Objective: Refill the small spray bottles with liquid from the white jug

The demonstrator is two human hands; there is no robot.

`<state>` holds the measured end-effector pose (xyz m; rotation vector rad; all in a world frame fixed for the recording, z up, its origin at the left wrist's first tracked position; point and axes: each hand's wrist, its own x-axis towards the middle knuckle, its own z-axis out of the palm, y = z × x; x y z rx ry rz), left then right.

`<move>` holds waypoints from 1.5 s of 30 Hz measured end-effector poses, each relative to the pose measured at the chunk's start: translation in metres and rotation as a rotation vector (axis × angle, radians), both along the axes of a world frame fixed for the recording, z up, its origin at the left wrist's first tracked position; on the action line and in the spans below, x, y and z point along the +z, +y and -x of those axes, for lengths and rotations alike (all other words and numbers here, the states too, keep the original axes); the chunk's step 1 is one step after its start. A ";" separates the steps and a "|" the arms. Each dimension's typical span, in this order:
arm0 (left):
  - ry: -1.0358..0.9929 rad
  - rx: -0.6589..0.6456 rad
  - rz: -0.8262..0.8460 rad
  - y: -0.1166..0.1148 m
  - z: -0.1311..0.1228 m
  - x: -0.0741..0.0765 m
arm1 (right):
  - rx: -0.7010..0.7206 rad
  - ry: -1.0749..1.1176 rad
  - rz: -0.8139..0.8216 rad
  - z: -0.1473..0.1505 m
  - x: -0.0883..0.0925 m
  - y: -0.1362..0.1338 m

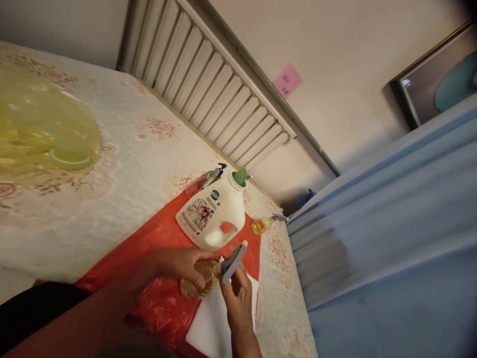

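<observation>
While the left hand [186, 266] gripped a small yellow-filled bottle [197, 283] just before the uncapped white jug [212, 211], the right hand [236, 293] pinched its grey spray head [233, 263], apparently not yet seated.

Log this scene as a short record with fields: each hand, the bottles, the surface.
left hand: grips a small bottle of yellow liquid
right hand: on the grey pump head at that bottle's top
white jug: upright behind the hands, green funnel in its mouth
second small bottle: lying right of the jug
surface: red plastic sheet over a floral cloth
</observation>
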<state>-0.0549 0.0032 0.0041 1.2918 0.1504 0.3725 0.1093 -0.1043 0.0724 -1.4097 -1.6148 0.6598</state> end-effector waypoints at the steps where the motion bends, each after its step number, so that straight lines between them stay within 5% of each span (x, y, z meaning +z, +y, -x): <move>1: -0.007 -0.002 -0.003 0.000 -0.001 -0.001 | 0.012 0.014 0.019 -0.001 0.001 0.000; 12: 0.011 -0.002 0.027 -0.002 0.001 0.008 | -0.238 0.156 -0.012 0.012 -0.023 0.008; 23: -0.005 -0.031 0.042 -0.001 0.001 0.007 | -0.055 0.229 0.092 0.012 0.003 -0.004; 34: 0.059 0.123 0.009 -0.016 0.006 0.023 | -0.350 0.187 -0.012 0.022 -0.026 0.006; 41: -0.030 0.212 0.010 -0.031 0.003 0.018 | 0.057 0.314 0.079 0.007 -0.009 -0.003; 45: -0.055 0.255 -0.002 -0.039 0.002 0.016 | 0.097 0.313 0.089 0.005 -0.004 -0.002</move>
